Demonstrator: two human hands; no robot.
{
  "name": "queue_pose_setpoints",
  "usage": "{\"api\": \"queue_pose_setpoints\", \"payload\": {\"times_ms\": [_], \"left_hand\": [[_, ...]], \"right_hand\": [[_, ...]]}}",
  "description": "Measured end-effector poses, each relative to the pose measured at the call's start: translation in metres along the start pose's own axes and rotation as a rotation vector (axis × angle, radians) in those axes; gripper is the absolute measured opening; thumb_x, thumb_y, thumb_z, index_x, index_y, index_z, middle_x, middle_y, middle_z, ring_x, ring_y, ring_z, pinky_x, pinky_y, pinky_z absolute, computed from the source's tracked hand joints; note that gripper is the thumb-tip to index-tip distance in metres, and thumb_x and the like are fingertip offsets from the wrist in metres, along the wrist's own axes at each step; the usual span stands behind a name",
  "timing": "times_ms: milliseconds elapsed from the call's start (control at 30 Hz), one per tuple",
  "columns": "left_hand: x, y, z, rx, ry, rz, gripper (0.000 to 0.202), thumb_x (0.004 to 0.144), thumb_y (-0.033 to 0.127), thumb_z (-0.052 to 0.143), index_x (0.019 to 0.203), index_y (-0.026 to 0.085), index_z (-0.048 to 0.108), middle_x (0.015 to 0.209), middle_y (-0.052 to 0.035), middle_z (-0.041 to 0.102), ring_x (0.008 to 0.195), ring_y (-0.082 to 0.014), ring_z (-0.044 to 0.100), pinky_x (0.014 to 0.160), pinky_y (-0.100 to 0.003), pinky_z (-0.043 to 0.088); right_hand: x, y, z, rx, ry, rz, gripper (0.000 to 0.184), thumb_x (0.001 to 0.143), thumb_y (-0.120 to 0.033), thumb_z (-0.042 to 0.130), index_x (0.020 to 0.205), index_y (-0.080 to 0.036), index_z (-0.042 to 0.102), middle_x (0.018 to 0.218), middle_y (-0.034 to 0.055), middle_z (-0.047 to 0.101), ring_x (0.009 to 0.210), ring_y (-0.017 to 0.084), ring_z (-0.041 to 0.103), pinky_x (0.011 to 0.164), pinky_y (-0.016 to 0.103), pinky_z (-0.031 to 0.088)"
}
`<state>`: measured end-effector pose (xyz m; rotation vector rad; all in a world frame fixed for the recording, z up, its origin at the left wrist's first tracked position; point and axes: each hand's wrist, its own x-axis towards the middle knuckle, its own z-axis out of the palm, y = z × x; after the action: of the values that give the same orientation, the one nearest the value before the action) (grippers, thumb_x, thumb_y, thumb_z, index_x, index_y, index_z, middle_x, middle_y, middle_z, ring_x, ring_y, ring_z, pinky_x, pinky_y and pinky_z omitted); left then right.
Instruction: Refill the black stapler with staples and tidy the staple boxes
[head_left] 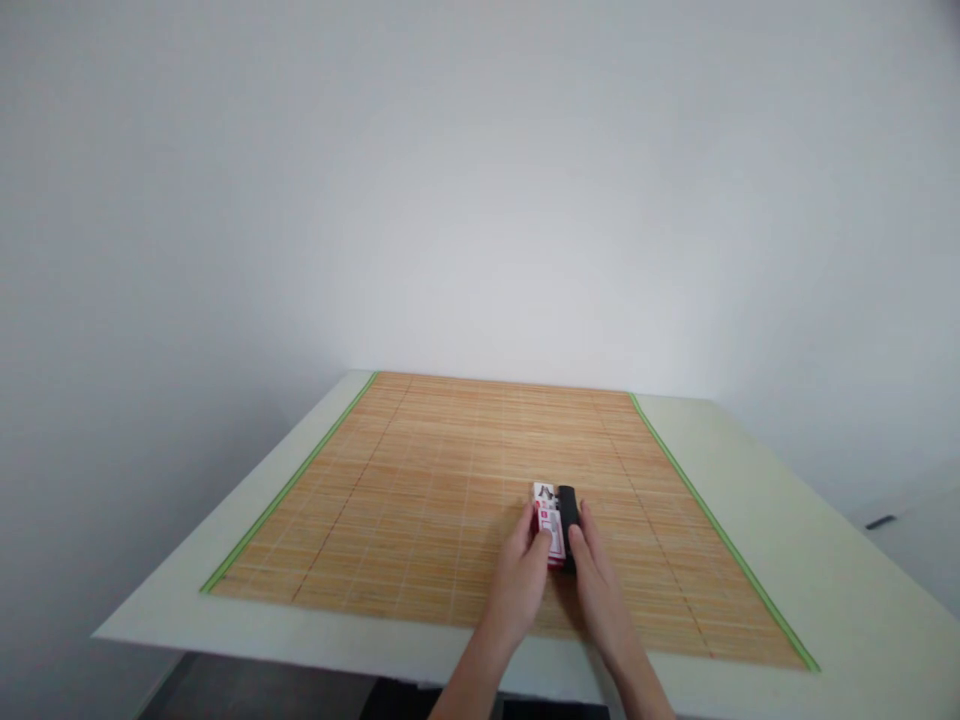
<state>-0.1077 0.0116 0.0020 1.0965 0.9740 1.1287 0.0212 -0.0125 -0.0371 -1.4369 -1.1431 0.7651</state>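
Observation:
Close to the front of the mat, a small white box with red and dark print lies side by side with a slim black object, whose kind I cannot make out. My left hand grips the box from its left side, thumb on the printed top. On the other side, my right hand is closed along the black object with the thumb over its near part. The two things touch or nearly touch between my hands. Their outer sides are partly hidden by my fingers.
A bamboo mat with green edging covers much of a white table. Pale walls stand behind and to the left. A small dark bar shows beyond the table's right edge.

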Motion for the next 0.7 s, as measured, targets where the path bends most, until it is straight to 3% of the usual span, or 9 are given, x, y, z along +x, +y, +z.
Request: {"api": "queue_pose_setpoints", "payload": {"times_ms": [133,267,500,700], "left_hand": [[-0.009,0.013,-0.04,0.108,0.052,0.024,0.046,0.098,0.038,0.056,0.141,0.022,0.062,0.145,-0.0088,0.063,0.137,-0.0284,0.058,0.118,-0.046,0.043],[-0.018,0.013,-0.059,0.38,0.088,0.073,0.054,0.095,0.034,0.058,0.148,0.023,0.054,0.148,-0.009,0.06,0.137,-0.0282,0.056,0.118,-0.045,0.043],[-0.027,0.014,-0.048,0.761,0.151,0.166,0.069,0.088,0.026,0.059,0.155,0.019,0.042,0.157,-0.0128,0.047,0.145,-0.0282,0.045,0.122,-0.043,0.036],[-0.033,0.024,-0.04,0.994,0.259,0.152,0.061,0.088,0.024,0.057,0.149,0.026,0.051,0.149,-0.0101,0.052,0.134,-0.0287,0.053,0.113,-0.039,0.043]], "right_hand": [[-0.015,-0.012,0.039,0.033,-0.132,0.054,0.071,0.103,-0.061,0.047,0.163,-0.027,0.032,0.169,0.0037,0.028,0.157,0.026,0.025,0.13,0.055,0.015],[-0.015,-0.017,0.046,-0.017,-0.209,0.007,0.067,0.105,-0.059,0.041,0.162,-0.026,0.034,0.167,0.0055,0.033,0.155,0.025,0.03,0.13,0.055,0.018],[-0.005,-0.006,0.029,-0.202,-0.161,-0.183,0.055,0.103,-0.051,0.052,0.153,-0.028,0.049,0.153,0.0089,0.054,0.141,0.029,0.05,0.121,0.056,0.039],[-0.008,-0.009,0.028,-0.23,-0.155,-0.286,0.052,0.105,-0.046,0.048,0.156,-0.033,0.045,0.143,0.0081,0.062,0.129,0.028,0.059,0.111,0.051,0.048]]}}
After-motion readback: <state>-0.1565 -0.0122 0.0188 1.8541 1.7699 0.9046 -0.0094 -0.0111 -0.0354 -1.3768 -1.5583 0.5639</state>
